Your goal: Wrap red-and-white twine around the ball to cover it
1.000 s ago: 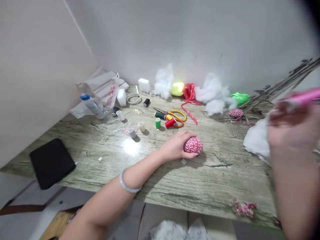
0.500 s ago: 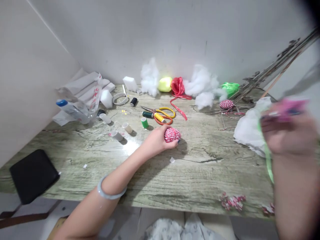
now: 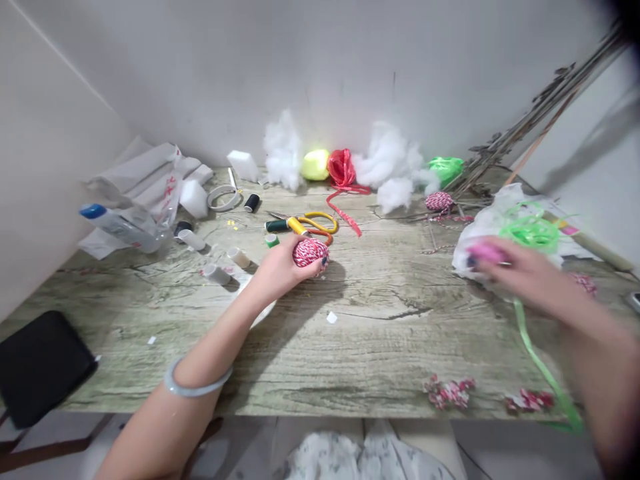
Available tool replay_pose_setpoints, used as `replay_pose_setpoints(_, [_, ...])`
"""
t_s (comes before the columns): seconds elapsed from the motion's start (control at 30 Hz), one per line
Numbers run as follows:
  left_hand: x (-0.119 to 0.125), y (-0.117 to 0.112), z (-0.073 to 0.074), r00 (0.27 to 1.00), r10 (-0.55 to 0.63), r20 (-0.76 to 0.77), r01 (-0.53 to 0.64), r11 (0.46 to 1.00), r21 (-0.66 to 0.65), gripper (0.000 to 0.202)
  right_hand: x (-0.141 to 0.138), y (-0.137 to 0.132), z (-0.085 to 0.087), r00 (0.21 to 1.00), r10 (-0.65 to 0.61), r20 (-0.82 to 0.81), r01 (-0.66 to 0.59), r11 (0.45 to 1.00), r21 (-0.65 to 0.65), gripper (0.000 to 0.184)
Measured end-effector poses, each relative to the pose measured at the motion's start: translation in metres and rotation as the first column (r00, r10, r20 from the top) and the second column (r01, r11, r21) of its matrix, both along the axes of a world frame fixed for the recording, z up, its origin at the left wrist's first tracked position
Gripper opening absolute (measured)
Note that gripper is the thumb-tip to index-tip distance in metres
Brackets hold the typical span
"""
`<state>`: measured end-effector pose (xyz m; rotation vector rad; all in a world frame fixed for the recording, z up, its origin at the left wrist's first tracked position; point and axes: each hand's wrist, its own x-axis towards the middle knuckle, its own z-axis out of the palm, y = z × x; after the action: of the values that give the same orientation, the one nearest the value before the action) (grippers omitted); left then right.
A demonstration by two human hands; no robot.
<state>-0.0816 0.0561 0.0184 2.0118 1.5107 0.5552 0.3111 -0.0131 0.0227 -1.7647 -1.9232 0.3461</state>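
A person's left hand (image 3: 277, 270) closes its grip around a red-and-white twine ball (image 3: 310, 252) on the table (image 3: 380, 347), at 6 o'clock of the yellow scissors (image 3: 313, 223). At 3 o'clock, the right hand (image 3: 520, 277) pinches a blurred pink object (image 3: 485, 252) beside the green ribbon (image 3: 537, 359).

one head-worn camera looks forward and down from the near edge of the tabletop (image 3: 380, 347), close above both arms, facing the back wall (image 3: 320, 73); the far clutter lies well off.
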Motion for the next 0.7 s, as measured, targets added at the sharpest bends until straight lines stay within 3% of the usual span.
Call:
replay_pose_setpoints(0.07, [-0.001,-0.003,0.004,0.994,-0.105,0.04,0.108,0.992,-0.069,0.05,-0.017,0.018,-0.017,0.988,0.128,0.092,-0.119,0.989,-0.092,0.023])
replay_pose_setpoints(0.13, [-0.001,-0.006,0.006,0.963,-0.252,0.094,0.263,0.956,-0.13,0.048,-0.04,0.041,-0.025,0.966,0.176,0.191,-0.159,0.982,-0.099,0.025])
replay_pose_setpoints(0.2, [-0.001,-0.009,0.006,0.913,-0.38,0.15,0.402,0.899,-0.172,0.048,-0.071,0.065,-0.022,0.939,0.084,0.334,-0.097,0.995,0.022,0.03])
replay_pose_setpoints(0.27, [0.0,-0.011,0.004,0.871,-0.451,0.193,0.484,0.856,-0.184,0.046,-0.108,0.086,-0.014,0.939,0.123,0.323,-0.152,0.986,0.066,0.032])
replay_pose_setpoints(0.33, [0.001,-0.012,0.002,0.849,-0.479,0.224,0.518,0.838,-0.173,0.046,-0.15,0.105,-0.008,0.942,0.235,0.24,-0.227,0.972,-0.064,0.023])
replay_pose_setpoints(0.5, [0.004,-0.012,-0.006,0.845,-0.484,0.228,0.521,0.841,-0.148,0.045,-0.228,0.141,-0.013,0.917,0.281,0.283,-0.237,0.955,-0.178,0.019])
replay_pose_setpoints(0.6, [0.005,-0.012,-0.009,0.836,-0.498,0.232,0.535,0.833,-0.138,0.041,-0.244,0.151,-0.013,0.9,0.314,0.301,-0.251,0.94,-0.23,0.012])
replay_pose_setpoints(0.7, [0.004,-0.012,-0.01,0.831,-0.501,0.24,0.539,0.832,-0.13,0.039,-0.24,0.152,-0.002,0.891,0.371,0.26,-0.3,0.913,-0.275,0.012])
